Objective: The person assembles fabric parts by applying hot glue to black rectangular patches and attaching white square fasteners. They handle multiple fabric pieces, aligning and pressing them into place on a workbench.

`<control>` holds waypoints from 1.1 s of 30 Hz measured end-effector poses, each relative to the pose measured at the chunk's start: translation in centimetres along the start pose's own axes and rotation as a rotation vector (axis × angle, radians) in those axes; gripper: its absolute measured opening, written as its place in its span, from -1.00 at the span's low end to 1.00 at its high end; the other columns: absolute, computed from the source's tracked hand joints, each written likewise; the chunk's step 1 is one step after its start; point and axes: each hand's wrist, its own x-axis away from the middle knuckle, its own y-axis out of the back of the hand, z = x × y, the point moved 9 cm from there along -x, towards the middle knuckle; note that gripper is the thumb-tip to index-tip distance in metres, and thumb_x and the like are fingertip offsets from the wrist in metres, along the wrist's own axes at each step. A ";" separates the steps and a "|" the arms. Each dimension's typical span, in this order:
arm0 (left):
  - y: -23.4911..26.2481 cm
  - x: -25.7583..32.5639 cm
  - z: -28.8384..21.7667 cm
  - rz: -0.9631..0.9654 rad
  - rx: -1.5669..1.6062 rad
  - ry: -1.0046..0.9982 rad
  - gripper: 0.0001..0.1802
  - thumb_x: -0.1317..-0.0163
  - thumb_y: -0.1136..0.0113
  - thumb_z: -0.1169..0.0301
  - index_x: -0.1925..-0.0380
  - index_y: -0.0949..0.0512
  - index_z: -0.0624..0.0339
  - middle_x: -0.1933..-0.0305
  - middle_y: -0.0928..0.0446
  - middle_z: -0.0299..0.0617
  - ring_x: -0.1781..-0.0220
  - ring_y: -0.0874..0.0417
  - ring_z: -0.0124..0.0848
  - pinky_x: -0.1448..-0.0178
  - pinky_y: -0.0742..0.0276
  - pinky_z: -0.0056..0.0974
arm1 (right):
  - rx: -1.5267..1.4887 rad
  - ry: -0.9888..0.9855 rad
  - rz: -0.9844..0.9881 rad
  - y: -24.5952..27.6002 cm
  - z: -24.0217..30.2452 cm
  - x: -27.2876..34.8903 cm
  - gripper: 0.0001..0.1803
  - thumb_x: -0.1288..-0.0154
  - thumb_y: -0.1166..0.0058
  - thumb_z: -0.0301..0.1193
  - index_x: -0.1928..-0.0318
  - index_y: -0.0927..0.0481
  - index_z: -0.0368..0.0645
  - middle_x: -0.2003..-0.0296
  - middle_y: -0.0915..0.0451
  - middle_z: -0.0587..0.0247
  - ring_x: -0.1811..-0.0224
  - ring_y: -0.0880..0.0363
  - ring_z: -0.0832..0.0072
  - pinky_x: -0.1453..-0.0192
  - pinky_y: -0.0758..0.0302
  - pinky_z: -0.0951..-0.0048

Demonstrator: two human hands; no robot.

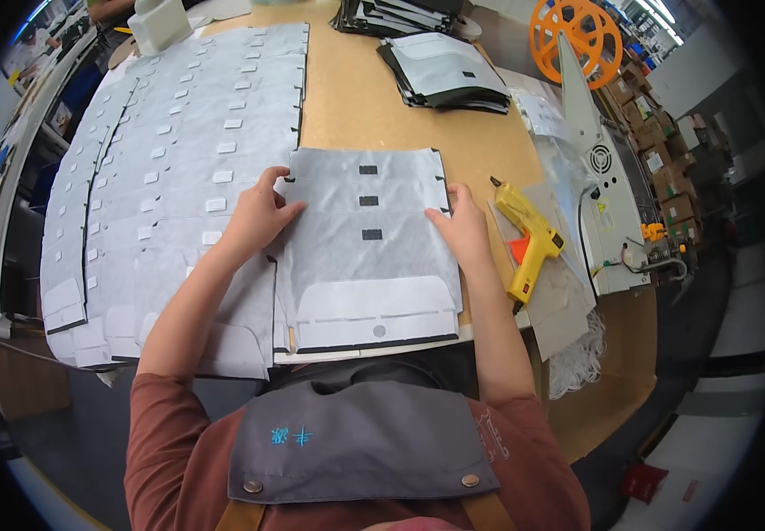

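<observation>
A light grey fabric panel (369, 257) lies flat before me, with three small dark patches down its middle, a white pocket flap at the near end and dark trim along its edges. My left hand (260, 214) pinches its left edge, thumb over the top. At the right edge, my right hand (462, 228) has thumb and fingers closed on the border; the fingertips underneath are hidden. To the right of that hand rests a yellow glue gun (529, 243), its black nozzle pointing away from me.
Overlapping grey panels (179, 133) with rows of white patches cover the table's left side. Stacked panels (449, 71) and a darker pile (396, 16) sit at the back. A white bottle (159, 26) stands far left. A machine (608, 195) with an orange reel (575, 40) borders the right.
</observation>
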 end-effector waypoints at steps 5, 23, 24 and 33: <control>0.6 0.3 0.2 -0.072 -0.025 -0.111 -0.40 -0.14 -0.35 0.34 -0.16 -0.36 0.16 0.35 -0.65 -0.03 0.24 -0.68 -0.14 0.13 -0.54 -0.15 | 0.040 0.090 -0.063 0.3 1.1 0.7 -0.28 -0.15 -0.29 -0.29 -0.28 -0.29 -0.16 0.04 -0.60 -0.16 -0.01 -0.59 -0.02 -0.05 -0.52 0.12; -5.2 10.5 -13.1 0.237 0.061 -0.603 -0.79 -0.27 -0.26 0.28 0.35 -0.51 0.18 0.36 -0.60 -0.14 0.33 -0.61 -0.11 0.24 -0.51 -0.14 | 0.322 -0.340 -0.254 12.5 -10.0 11.1 -0.38 -0.13 -0.27 0.04 0.18 -0.55 -0.35 0.21 -0.61 -0.22 0.09 -0.59 -0.10 0.00 -0.50 0.01; -6.9 10.5 -14.4 0.251 0.040 -0.682 -0.80 -0.28 -0.24 0.28 0.33 -0.52 0.16 0.35 -0.61 -0.13 0.33 -0.62 -0.09 0.23 -0.52 -0.13 | 0.285 -0.325 -0.269 12.6 -9.7 10.8 -0.35 -0.10 -0.28 0.07 0.19 -0.56 -0.37 0.23 -0.62 -0.25 0.10 -0.59 -0.12 0.01 -0.51 0.01; -19.7 9.5 -20.5 0.352 -0.327 -1.001 -0.59 -0.28 -0.12 0.36 -0.15 -0.46 0.03 -0.27 -0.48 -0.30 0.28 -0.69 -0.14 0.26 -0.62 -0.13 | -0.452 -0.353 -0.234 10.3 -17.3 7.5 -0.32 0.02 -0.37 -0.06 0.10 -0.55 -0.44 0.18 -0.65 -0.15 0.10 -0.66 0.12 0.05 -0.57 0.22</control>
